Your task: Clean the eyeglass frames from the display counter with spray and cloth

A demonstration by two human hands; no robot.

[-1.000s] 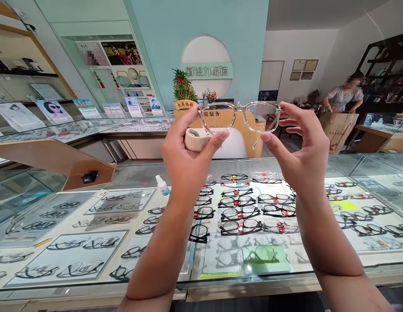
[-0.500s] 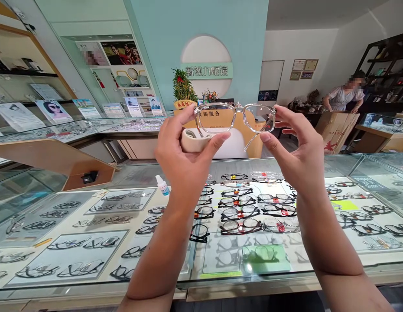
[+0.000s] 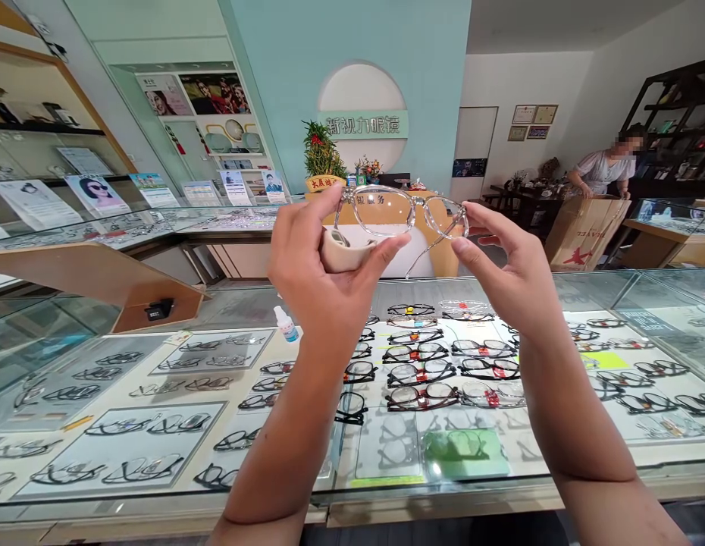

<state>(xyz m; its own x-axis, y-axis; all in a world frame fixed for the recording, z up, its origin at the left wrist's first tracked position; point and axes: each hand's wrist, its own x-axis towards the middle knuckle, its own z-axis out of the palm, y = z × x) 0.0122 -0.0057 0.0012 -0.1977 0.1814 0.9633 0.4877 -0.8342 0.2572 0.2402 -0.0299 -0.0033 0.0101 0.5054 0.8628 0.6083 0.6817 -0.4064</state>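
Clear-framed glasses [image 3: 419, 203] are held up above the glass counter, lenses facing me, tilted down to the right. My left hand [image 3: 324, 258] pinches their left end between thumb and fingers. A cream rounded object [image 3: 346, 252], which looks like a glasses case, rests in the same palm, partly covered by the thumb. At the right end of the frame, my right hand [image 3: 503, 265] has its thumb and index finger on the rim's corner. One temple arm hangs below the right lens.
The glass display counter [image 3: 341, 497] holds rows of glasses [image 3: 415, 353]. A small spray bottle [image 3: 285, 324] stands left of my left forearm. Beyond, a wooden panel [image 3: 85, 277] juts in at left, and a person [image 3: 600, 171] leans over a cardboard box [image 3: 588, 231] at the right.
The glasses have turned and their right end has shifted left and slightly down, along with my right hand. The cream object has tilted in my left palm. The far person's box has shifted a little.
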